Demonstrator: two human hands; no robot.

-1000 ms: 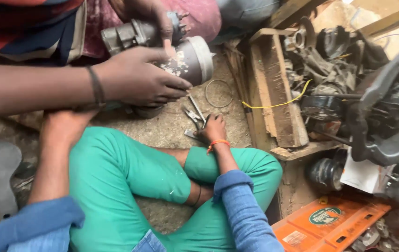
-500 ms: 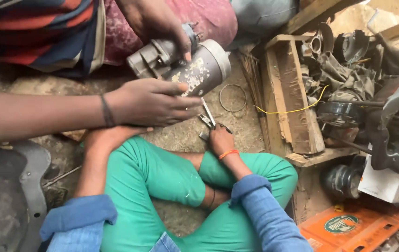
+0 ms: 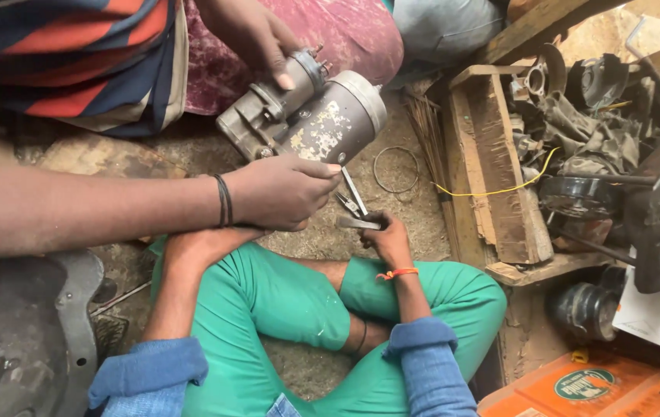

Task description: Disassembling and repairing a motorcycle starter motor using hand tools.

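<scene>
My right hand (image 3: 388, 236), with an orange thread at the wrist, rests on the dirt floor and its fingers curl around metal pliers (image 3: 354, 216). My left hand (image 3: 195, 245) lies further left on the ground; its fingers are hidden under a co-worker's forearm. That co-worker, in a striped shirt, holds a worn grey starter motor (image 3: 314, 116) just above my hands. One of their hands (image 3: 283, 189), with a black wrist band, is under the motor body. The other (image 3: 256, 35) grips its top. My green-trousered legs (image 3: 283, 309) are crossed below.
A wire ring (image 3: 395, 170) lies on the ground right of the motor. A wooden crate (image 3: 492, 177) with greasy engine parts and a yellow wire stands at right. An orange carton (image 3: 600, 386) is at bottom right, a dark metal housing (image 3: 28, 332) at bottom left.
The co-worker's lower hand has slid off the motor's round end to below its body. My right hand has stayed at the pliers. The view has shifted left.
</scene>
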